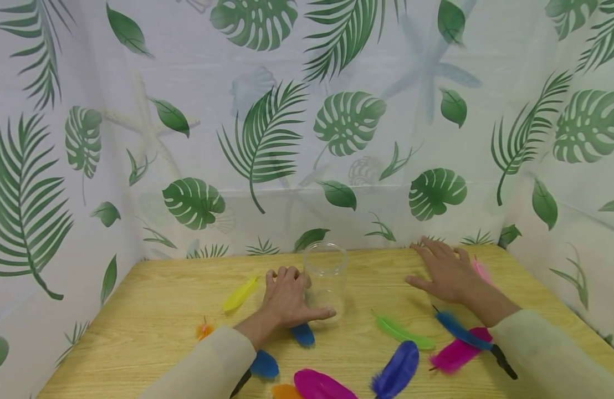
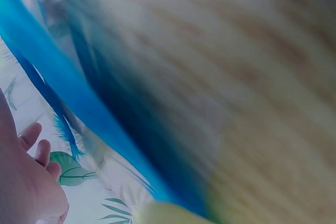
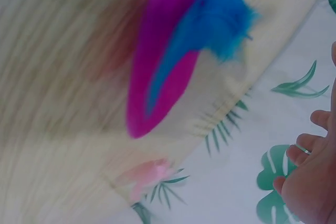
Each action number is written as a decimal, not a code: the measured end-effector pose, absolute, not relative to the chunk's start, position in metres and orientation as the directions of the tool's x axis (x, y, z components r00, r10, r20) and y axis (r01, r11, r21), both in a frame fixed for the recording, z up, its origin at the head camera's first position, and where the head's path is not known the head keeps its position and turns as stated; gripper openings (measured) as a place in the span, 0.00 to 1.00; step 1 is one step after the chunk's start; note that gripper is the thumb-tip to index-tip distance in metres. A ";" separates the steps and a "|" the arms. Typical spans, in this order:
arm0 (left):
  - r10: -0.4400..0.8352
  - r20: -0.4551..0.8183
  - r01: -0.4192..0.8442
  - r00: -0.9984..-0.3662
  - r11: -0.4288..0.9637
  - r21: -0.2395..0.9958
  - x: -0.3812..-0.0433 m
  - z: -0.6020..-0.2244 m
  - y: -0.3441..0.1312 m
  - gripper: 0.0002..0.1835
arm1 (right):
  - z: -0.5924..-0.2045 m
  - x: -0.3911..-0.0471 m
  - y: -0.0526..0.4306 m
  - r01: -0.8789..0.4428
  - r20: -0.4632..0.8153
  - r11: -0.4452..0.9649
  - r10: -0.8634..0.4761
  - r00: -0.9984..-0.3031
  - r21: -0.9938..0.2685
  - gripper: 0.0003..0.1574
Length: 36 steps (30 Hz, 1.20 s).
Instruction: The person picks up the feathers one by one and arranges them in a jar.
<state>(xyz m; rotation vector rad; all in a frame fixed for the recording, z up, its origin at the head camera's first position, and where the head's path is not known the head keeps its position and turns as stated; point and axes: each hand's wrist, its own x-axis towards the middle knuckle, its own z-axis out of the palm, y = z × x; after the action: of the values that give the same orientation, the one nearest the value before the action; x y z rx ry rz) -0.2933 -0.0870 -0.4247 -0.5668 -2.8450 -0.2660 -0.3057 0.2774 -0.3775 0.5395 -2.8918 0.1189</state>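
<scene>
A clear plastic cup (image 1: 326, 280) stands upright on the table. My left hand (image 1: 284, 299) is at its left side, knuckles up, with the fingers bent loosely beside the wall and the thumb stretched across its lower front. A blue feather (image 1: 303, 334) shows just under this hand, and a blurred blue feather (image 2: 94, 100) crosses the left wrist view. Toward the back right, my right hand (image 1: 446, 274) is spread palm down, its fingers around nothing. Near its wrist a blue feather (image 1: 461, 330) lies over a magenta feather (image 1: 454, 356); a pink feather (image 1: 481, 271) is beyond it.
Loose feathers lie about the wooden table (image 1: 357, 343): yellow (image 1: 240, 293) at left, green (image 1: 403, 332) in the middle, dark blue (image 1: 397, 368) and magenta (image 1: 322, 385) near the front. A leaf-patterned cloth (image 1: 287, 233) walls off the back and sides.
</scene>
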 end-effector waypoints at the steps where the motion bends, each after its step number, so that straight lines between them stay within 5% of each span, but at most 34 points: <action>1: 0.354 0.255 0.396 -0.900 0.909 0.134 -0.293 -0.425 -0.087 0.47 | -0.378 -0.307 0.280 -0.360 0.205 0.932 -0.344 -0.916 -0.042 0.54; 36: 0.352 0.252 0.393 -0.901 0.910 0.134 -0.294 -0.426 -0.088 0.46 | -0.408 -0.311 0.365 -0.170 0.105 0.984 -0.165 -0.981 -0.044 0.58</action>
<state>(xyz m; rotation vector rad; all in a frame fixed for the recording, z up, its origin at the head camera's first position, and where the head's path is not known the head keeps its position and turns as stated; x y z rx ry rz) -0.2941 -0.0881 -0.4258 -0.5635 -2.8500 -0.2679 -0.3110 0.3649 -0.4078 0.2563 -3.0282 0.0811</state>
